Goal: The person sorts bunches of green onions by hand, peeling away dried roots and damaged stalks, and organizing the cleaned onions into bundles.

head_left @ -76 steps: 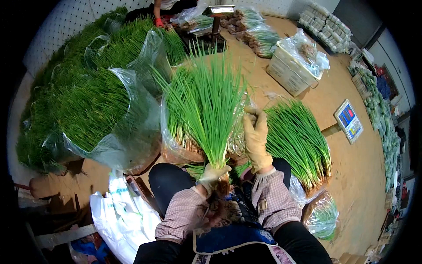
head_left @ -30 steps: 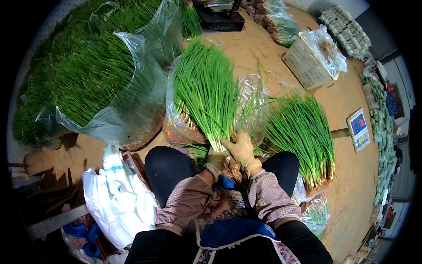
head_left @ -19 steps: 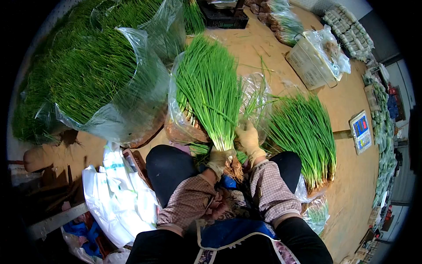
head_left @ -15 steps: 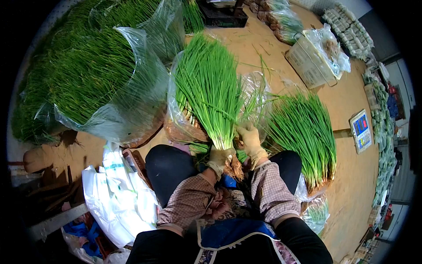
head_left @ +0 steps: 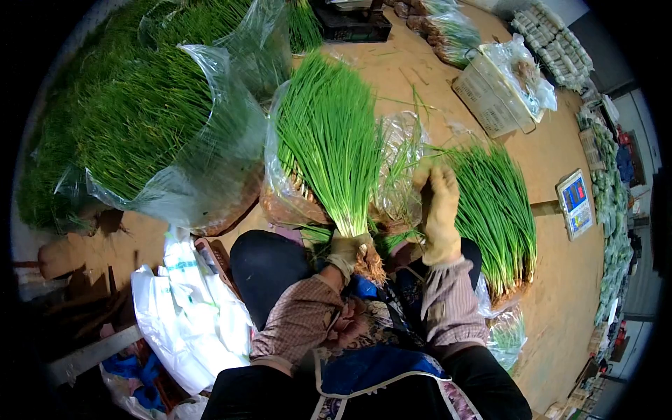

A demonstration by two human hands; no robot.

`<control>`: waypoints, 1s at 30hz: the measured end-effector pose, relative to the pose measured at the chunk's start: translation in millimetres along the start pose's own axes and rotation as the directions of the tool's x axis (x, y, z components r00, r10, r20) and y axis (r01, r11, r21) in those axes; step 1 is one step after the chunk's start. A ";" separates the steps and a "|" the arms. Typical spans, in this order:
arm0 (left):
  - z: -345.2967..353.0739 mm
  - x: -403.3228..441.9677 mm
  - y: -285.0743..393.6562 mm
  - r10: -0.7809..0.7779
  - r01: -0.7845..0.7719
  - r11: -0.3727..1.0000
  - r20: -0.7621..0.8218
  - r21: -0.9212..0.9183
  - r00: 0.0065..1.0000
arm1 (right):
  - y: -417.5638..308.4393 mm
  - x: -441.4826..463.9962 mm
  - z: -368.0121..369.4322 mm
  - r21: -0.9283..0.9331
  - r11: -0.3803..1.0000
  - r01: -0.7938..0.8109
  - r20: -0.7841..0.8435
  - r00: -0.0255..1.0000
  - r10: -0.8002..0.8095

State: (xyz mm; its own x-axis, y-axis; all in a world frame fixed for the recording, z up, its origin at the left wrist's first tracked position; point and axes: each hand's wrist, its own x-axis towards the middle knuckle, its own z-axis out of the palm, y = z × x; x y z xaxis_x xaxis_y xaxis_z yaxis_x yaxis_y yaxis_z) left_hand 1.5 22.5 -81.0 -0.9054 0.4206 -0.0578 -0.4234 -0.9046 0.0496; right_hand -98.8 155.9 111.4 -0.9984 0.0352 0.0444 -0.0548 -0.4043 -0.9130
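The onion bunch [head_left: 332,143] is in the left hand [head_left: 348,253], which is closed around its pale stems [head_left: 351,222], the roots [head_left: 369,266] sticking out below. The right hand [head_left: 441,213] is right of the bunch, apart from it, fingers loosely curled; whether they hold anything, I cannot tell. Farther right of the bunch lies an onion pile [head_left: 495,220]; left of the bunch stands a big plastic bag [head_left: 220,168] filled with greens [head_left: 143,119].

Left hand [head_left: 345,253] clenches low; right hand [head_left: 441,213] hovers apart, fingers curled.
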 end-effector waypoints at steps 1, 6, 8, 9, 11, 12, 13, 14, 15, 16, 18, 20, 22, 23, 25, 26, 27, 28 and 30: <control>-22.6 2.1 -7.4 -0.044 0.045 0.999 0.069 -0.006 0.997 | 3.6 12.5 0.0 0.000 1.000 0.004 -0.001 1.000 -0.004; -16.5 -1.2 -3.5 -0.049 0.032 0.998 -0.302 -0.063 0.952 | 66.8 35.2 10.8 -0.455 0.816 -0.356 -0.020 0.920 0.390; 19.9 -8.7 6.6 -0.074 0.112 0.993 -0.576 0.030 0.814 | 104.0 46.0 13.7 -0.784 0.610 -0.113 0.052 0.968 0.246; 26.8 -10.2 8.2 -0.095 0.124 0.992 -0.475 0.030 0.875 | 99.0 45.8 30.5 -0.886 0.458 -0.076 0.023 0.978 0.207; -1.9 1.7 -9.0 0.363 -0.025 0.757 -0.388 0.653 0.847 | 103.0 51.2 46.5 -0.950 0.305 -0.069 0.000 0.975 0.221; 1.9 0.1 -8.1 0.365 -0.022 0.753 -0.390 0.658 0.846 | 104.4 53.2 51.1 -0.989 0.140 -0.058 -0.024 0.973 0.229; 5.9 -4.3 -9.4 0.426 -0.047 0.685 -0.347 0.727 0.836 | 104.7 53.3 53.7 -0.997 0.071 -0.032 -0.013 0.968 0.249; 20.4 -6.9 -7.8 0.481 -0.070 0.611 -0.300 0.789 0.823 | 107.7 55.6 51.2 -0.997 0.074 -0.031 -0.011 0.967 0.254; 9.4 -6.1 -11.7 0.570 0.036 0.507 -0.366 0.861 0.736 | 108.9 59.2 46.8 -0.990 0.139 -0.022 0.016 0.965 0.263; 4.4 -6.7 -8.6 0.573 0.036 0.509 -0.370 0.860 0.731 | 110.1 62.0 42.0 -0.980 0.201 -0.011 0.045 0.961 0.271; -25.1 -2.7 -9.0 0.453 -0.025 0.576 -0.294 0.817 0.842 | 89.1 50.8 41.4 -0.969 0.239 0.067 0.115 0.974 0.194; -36.6 5.0 -14.3 0.413 -0.108 0.632 -0.215 0.768 0.885 | 69.4 40.8 34.6 -0.867 0.324 0.379 0.362 0.925 -0.113; -8.6 4.5 -16.5 0.402 -0.239 0.847 -0.276 0.475 0.873 | 49.8 23.8 26.9 -0.821 0.378 0.429 0.397 0.903 -0.163; -26.0 2.0 -7.0 -0.005 -0.002 0.984 -0.036 -0.180 0.999 | 39.9 13.8 23.5 -0.768 0.428 0.476 0.421 0.880 -0.222; -41.5 -1.1 -0.6 -0.317 0.213 0.868 -0.171 -0.448 0.933 | 18.9 -7.0 18.8 -0.781 0.569 0.258 0.312 0.950 -0.002; -41.1 -0.2 -2.3 -0.214 0.100 0.941 -0.340 -0.323 0.916 | 10.1 -16.8 16.9 -0.759 0.651 0.012 0.211 0.950 0.229; -40.9 0.7 -4.1 -0.102 0.024 0.987 -0.496 -0.161 0.862 | 3.4 -26.7 14.8 -0.760 0.650 0.012 0.211 0.950 0.229; -41.2 4.2 -3.6 -0.077 0.025 0.993 -0.456 -0.120 0.887 | -2.3 -35.9 12.9 -0.678 0.730 -0.087 0.292 0.879 0.377; -36.8 5.7 -1.7 -0.054 0.024 0.997 -0.414 -0.079 0.909 | -11.2 -45.9 10.3 -0.595 0.778 -0.204 0.385 0.777 0.498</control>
State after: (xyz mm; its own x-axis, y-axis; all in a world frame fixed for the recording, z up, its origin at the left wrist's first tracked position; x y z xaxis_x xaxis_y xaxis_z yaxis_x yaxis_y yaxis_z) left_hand -1.8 23.9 -118.0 -0.7868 0.4027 -0.4676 -0.4410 -0.8970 -0.0306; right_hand -52.5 149.4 123.8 -0.8089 -0.5255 -0.2639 0.1692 0.2218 -0.9603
